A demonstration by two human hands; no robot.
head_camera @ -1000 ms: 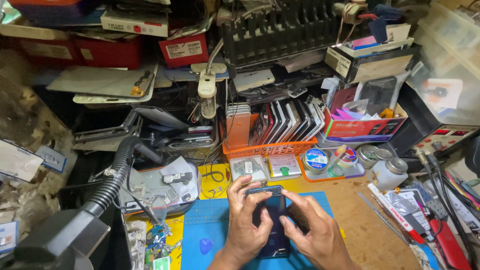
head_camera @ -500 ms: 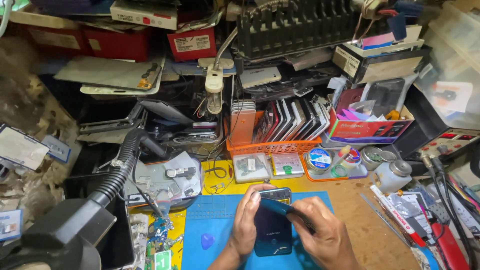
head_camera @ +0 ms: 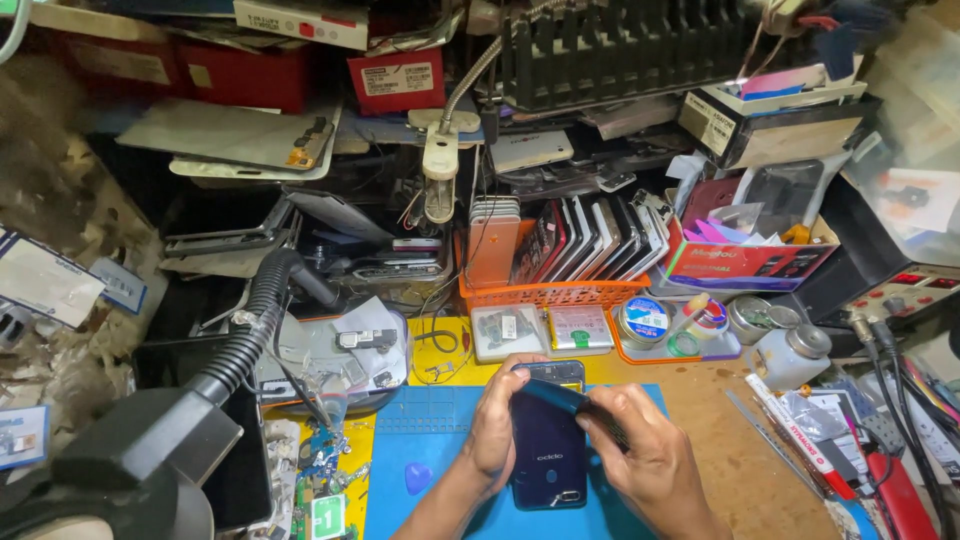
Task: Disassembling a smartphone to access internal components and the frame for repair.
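Note:
A dark blue smartphone (head_camera: 547,450) lies back-side up on a blue work mat (head_camera: 430,430). My left hand (head_camera: 495,425) grips its left edge near the top. My right hand (head_camera: 640,460) holds the phone's right side and lifts a thin dark blue back cover (head_camera: 560,397) that tilts up off the phone's upper part. A small blue heart-shaped pick (head_camera: 417,477) lies on the mat to the left of my hands.
An orange basket (head_camera: 550,292) of upright phones stands behind the mat. Small clear parts boxes (head_camera: 545,330), round tins (head_camera: 645,320) and a small bottle (head_camera: 795,352) sit nearby. A black flexible hose (head_camera: 250,335) rises at left. Cables and tools crowd the right.
The phone and my hands sit lower and more to the right in view as the camera tilted. The back cover now lifts further off the phone's top.

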